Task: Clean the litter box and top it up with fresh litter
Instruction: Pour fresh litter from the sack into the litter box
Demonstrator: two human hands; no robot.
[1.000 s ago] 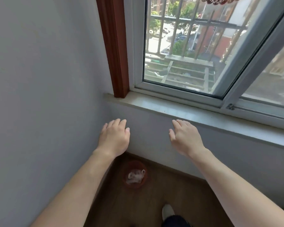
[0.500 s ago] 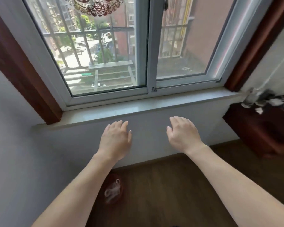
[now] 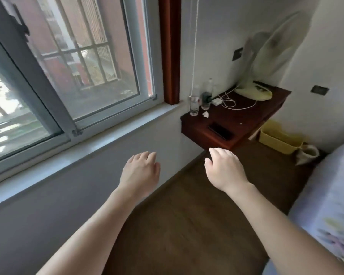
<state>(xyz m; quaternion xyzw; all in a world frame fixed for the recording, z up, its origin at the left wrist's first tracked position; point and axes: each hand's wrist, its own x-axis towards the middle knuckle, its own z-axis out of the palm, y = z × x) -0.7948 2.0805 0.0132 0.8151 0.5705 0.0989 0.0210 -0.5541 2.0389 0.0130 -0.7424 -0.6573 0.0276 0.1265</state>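
Hovering left hand [image 3: 140,171], right hand [image 3: 225,169], yellow tub [image 3: 276,140]

Red-brown table [image 3: 244,121] carries bottles [image 3: 194,105], charger [image 3: 216,101], fan [image 3: 254,92], phone [image 3: 219,130].

The window sill [image 3: 107,140] across the left looks like smooth, faintly glossy pale stone; the window frame [image 3: 141,56] above is smooth grey metal or plastic; the upright trim [image 3: 170,50] at top centre is glossy reddish wood; the floor [image 3: 187,225] is matt dark wood-grain; the side table [image 3: 244,124], right, is lacquered red-brown wood; the basket [image 3: 276,140] beyond is yellow plastic; the bedcover [image 3: 330,195] is printed cloth.
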